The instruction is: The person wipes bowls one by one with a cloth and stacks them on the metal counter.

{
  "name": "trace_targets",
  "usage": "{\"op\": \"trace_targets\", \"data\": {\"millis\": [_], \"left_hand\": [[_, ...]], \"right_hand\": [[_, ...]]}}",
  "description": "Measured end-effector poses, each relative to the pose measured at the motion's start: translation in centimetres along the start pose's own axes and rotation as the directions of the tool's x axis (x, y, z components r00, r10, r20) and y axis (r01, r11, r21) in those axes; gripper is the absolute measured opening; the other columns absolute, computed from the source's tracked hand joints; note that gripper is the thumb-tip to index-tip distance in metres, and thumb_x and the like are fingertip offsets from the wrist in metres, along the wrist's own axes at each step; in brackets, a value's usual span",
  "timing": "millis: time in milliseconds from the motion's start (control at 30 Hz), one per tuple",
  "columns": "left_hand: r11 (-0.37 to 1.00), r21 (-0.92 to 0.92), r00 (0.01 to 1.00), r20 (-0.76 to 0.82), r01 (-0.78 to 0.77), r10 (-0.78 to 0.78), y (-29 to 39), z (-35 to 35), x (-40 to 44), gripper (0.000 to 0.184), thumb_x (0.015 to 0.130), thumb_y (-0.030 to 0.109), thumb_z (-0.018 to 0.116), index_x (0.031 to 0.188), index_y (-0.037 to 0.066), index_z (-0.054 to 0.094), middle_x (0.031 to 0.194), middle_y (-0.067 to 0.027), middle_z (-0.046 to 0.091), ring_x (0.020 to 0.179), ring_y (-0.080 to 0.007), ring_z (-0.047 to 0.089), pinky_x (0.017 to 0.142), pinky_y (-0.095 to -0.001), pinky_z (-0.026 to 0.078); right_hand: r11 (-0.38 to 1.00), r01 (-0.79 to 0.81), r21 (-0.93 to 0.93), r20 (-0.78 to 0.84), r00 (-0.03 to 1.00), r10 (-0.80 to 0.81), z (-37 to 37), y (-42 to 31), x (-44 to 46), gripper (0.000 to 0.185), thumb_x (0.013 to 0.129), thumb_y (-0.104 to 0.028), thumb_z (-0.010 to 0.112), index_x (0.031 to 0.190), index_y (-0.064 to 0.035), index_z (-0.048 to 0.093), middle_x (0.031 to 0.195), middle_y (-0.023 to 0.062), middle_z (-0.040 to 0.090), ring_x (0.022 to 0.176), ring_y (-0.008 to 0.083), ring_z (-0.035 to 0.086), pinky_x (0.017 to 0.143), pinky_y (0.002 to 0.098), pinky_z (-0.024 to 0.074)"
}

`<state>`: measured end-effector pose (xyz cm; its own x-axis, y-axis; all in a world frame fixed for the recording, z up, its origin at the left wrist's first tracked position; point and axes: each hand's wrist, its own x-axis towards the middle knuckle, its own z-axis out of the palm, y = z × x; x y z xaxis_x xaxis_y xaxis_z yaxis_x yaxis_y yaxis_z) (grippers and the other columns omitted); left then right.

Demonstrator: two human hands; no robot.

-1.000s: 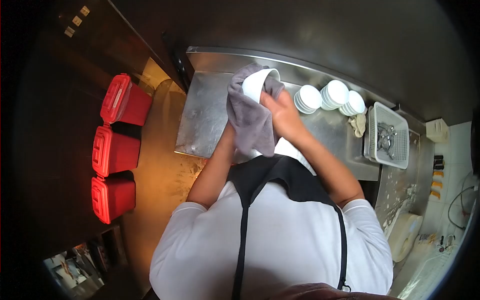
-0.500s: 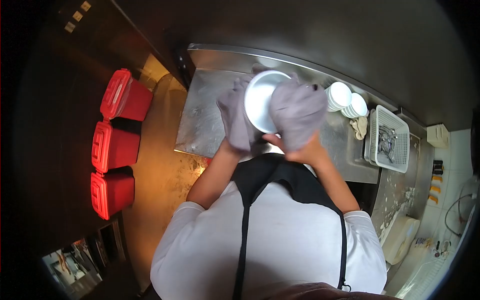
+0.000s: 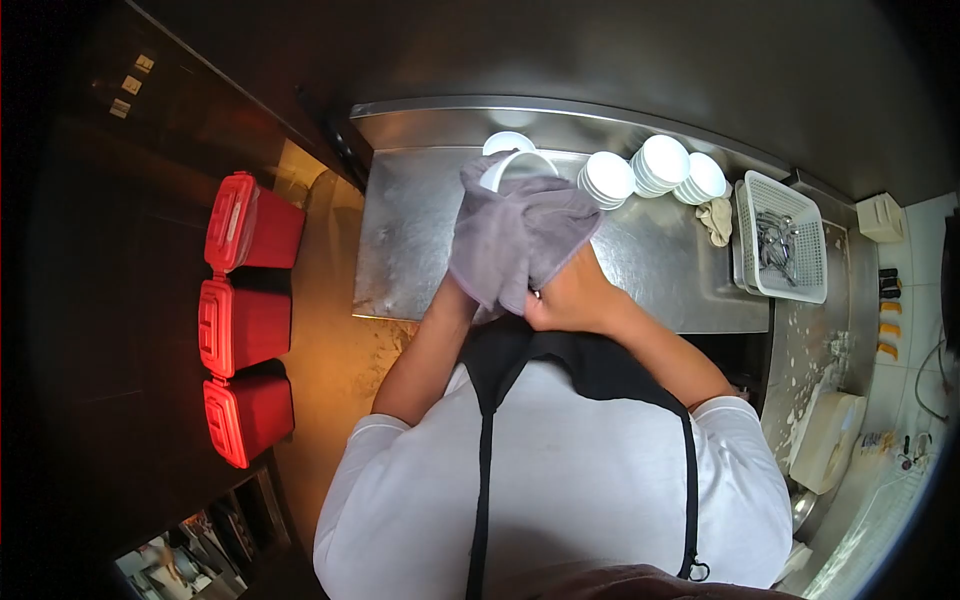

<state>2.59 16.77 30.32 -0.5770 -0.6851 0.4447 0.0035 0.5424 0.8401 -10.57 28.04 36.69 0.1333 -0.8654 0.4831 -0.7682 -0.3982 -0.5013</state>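
Gray towel (image 3: 510,235) now drawn over most of the white bowl (image 3: 527,163), wiping apparently unfinished; right hand (image 3: 568,297) clamped on the towel; left hand hidden beneath, its grip indeterminable.

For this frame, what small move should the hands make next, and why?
Probably turn the bowl slightly within the cloth: the cloth wraps much of it, part of its rim shows uncovered, and the right hand already has hold of the cloth.
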Motion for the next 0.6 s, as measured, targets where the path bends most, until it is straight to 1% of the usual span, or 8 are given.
{"op": "trace_targets", "data": {"millis": [167, 267, 300, 367, 433, 500, 567, 600], "left_hand": [[0.998, 0.067, 1.0, -0.02, 0.016, -0.014, -1.5, 0.2, -0.6, 0.054, 0.083, 0.018, 0.073, 0.132, 0.003, 0.057, 0.117, -0.0118, 0.067, 0.109, -0.0245, 0.065, 0.091, -0.0342, 0.052], [1.0, 0.015, 0.998, -0.058, 0.023, -0.022, -3.6, 0.3, -1.1, 0.05, 0.086, 0.016, 0.072, 0.132, 0.004, 0.057, 0.117, -0.0104, 0.066, 0.109, -0.0232, 0.065, 0.092, -0.0344, 0.053], [0.951, -0.269, 0.985, -0.04, 0.149, -0.165, -3.5, 0.4, -1.2, 0.047, 0.089, 0.016, 0.069, 0.133, 0.004, 0.056, 0.119, -0.0102, 0.065, 0.11, -0.0223, 0.064, 0.093, -0.0352, 0.053], [0.559, -0.783, 0.897, -0.002, 0.274, -0.442, -3.4, 0.7, -1.4, 0.041, 0.095, 0.018, 0.063, 0.133, 0.004, 0.055, 0.122, -0.0098, 0.063, 0.113, -0.0206, 0.063, 0.097, -0.0369, 0.052], [0.355, -0.85, 0.859, 0.195, 0.389, -0.474, -5.1, 0.1, -1.8, 0.046, 0.106, 0.03, 0.051, 0.142, 0.003, 0.047, 0.137, -0.0128, 0.058, 0.125, -0.0231, 0.06, 0.107, -0.0396, 0.051], [0.738, -0.591, 0.93, 0.059, 0.326, -0.363, -2.3, 1.7, -2.2, 0.047, 0.099, 0.024, 0.059, 0.139, 0.001, 0.05, 0.134, -0.0123, 0.057, 0.122, -0.024, 0.057, 0.107, -0.0384, 0.046], [0.896, -0.347, 0.953, -0.017, 0.277, -0.301, -0.8, 2.8, -2.5, 0.049, 0.094, 0.02, 0.066, 0.136, -0.001, 0.052, 0.132, -0.0139, 0.058, 0.121, -0.0255, 0.057, 0.106, -0.0391, 0.044], [0.918, -0.279, 0.954, -0.025, 0.281, -0.3, -0.6, 3.1, -2.6, 0.05, 0.091, 0.02, 0.068, 0.134, 0.0, 0.053, 0.132, -0.0156, 0.059, 0.122, -0.0265, 0.057, 0.105, -0.0404, 0.044]], "right_hand": [[0.943, 0.224, 0.248, 0.038, 0.97, -0.24, -3.5, 3.1, 1.7, 0.021, 0.077, -0.009, 0.071, 0.096, -0.0008, 0.07, 0.099, 0.0209, 0.068, 0.095, 0.043, 0.064, 0.09, 0.0491, 0.0489], [0.921, 0.132, 0.367, -0.185, 0.981, -0.067, -5.5, 3.1, 1.1, 0.014, 0.081, -0.007, 0.072, 0.093, 0.0007, 0.072, 0.094, 0.0172, 0.07, 0.087, 0.0371, 0.067, 0.085, 0.0432, 0.0518], [0.899, 0.103, 0.426, -0.248, 0.969, 0.007, -5.7, 3.0, 0.8, 0.015, 0.081, -0.008, 0.072, 0.094, 0.0004, 0.072, 0.095, 0.0176, 0.071, 0.087, 0.0369, 0.068, 0.084, 0.043, 0.0523], [0.912, -0.037, 0.409, -0.241, 0.959, 0.147, -4.9, 2.1, -0.6, 0.027, 0.085, -0.018, 0.073, 0.107, -0.0017, 0.072, 0.113, 0.0181, 0.069, 0.107, 0.0366, 0.063, 0.098, 0.0485, 0.0449], [0.989, 0.079, 0.122, -0.099, 0.993, -0.067, -2.3, 3.6, -2.1, 0.041, 0.084, -0.029, 0.075, 0.117, -0.0048, 0.069, 0.125, 0.0184, 0.065, 0.123, 0.0386, 0.055, 0.109, 0.0527, 0.0351], [0.997, 0.045, 0.054, 0.029, 0.998, -0.047, 1.1, 4.0, -3.3, 0.053, 0.082, -0.039, 0.076, 0.124, -0.0073, 0.067, 0.133, 0.0192, 0.062, 0.132, 0.0419, 0.051, 0.116, 0.0555, 0.0306], [0.975, 0.219, 0.022, -0.101, 0.971, -0.216, 1.3, 3.7, -2.2, 0.052, 0.086, -0.038, 0.074, 0.127, -0.0065, 0.065, 0.13, 0.0201, 0.062, 0.125, 0.0415, 0.055, 0.112, 0.0489, 0.0376], [0.948, 0.057, 0.313, -0.117, 0.993, -0.021, 1.1, 3.8, -1.2, 0.049, 0.09, -0.035, 0.071, 0.128, -0.0049, 0.063, 0.129, 0.0178, 0.063, 0.123, 0.037, 0.057, 0.109, 0.0438, 0.0404]]}}
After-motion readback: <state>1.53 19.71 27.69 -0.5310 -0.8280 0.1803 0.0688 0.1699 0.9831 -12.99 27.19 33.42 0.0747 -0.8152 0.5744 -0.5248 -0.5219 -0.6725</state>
